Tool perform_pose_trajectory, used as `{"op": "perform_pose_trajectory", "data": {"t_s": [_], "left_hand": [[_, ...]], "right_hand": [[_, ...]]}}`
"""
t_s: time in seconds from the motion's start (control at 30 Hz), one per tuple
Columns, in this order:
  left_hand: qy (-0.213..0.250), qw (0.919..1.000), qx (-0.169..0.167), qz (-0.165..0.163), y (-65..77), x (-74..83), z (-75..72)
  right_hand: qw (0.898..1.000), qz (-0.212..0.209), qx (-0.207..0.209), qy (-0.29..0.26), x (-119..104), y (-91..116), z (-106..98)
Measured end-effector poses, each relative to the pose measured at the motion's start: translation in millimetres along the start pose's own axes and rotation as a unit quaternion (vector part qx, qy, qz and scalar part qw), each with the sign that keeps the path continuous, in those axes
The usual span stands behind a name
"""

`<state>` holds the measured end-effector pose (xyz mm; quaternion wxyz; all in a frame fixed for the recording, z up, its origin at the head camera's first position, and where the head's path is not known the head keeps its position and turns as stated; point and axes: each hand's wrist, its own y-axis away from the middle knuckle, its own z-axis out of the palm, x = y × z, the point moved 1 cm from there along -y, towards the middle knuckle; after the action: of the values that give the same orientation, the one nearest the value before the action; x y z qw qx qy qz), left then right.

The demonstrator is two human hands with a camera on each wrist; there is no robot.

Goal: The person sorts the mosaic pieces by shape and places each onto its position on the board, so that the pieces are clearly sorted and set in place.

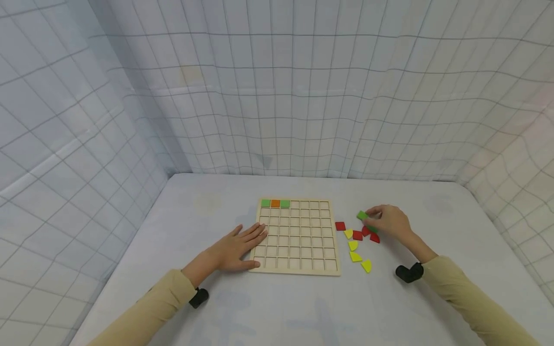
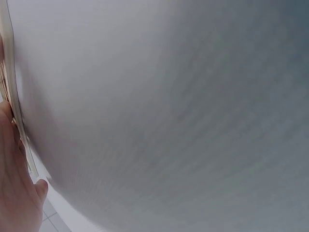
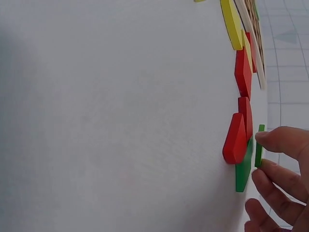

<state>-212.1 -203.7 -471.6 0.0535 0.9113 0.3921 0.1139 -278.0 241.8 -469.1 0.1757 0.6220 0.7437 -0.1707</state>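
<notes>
A wooden grid board (image 1: 295,240) lies flat on the table, with green, orange and green square tiles (image 1: 275,203) in the left cells of its far row. My left hand (image 1: 237,249) rests with spread, straight fingers on the board's left edge. Right of the board, my right hand (image 1: 391,223) pinches a thin green tile (image 3: 259,146) between thumb and fingers, just above the table. Beneath it lies a darker green piece (image 3: 244,170), partly covered by a red piece (image 3: 235,139). In the left wrist view, the left hand (image 2: 17,188) shows only at the lower left.
Several red pieces, including a red square (image 1: 340,226), lie between the board and my right hand. Several yellow rounded pieces (image 1: 366,265) curve down along the board's right side. A white cloth with grid lines (image 1: 303,105) hangs behind the table (image 1: 277,312) and at its sides.
</notes>
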Motion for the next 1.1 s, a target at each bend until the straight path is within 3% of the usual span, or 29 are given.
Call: {"op": "perform_pose_trajectory", "data": {"t_s": [0.53,1.1], "left_hand": [[-0.002,1.0000,0.002,-0.004,-0.5,-2.0,4.3],[-0.004,1.0000,0.004,0.000,-0.2,-1.9,4.2]], "right_hand": [[1.000,-0.003,0.010,-0.004,-3,-6,4],[1.000,-0.004,0.016,-0.006,-26,-7,15]]}}
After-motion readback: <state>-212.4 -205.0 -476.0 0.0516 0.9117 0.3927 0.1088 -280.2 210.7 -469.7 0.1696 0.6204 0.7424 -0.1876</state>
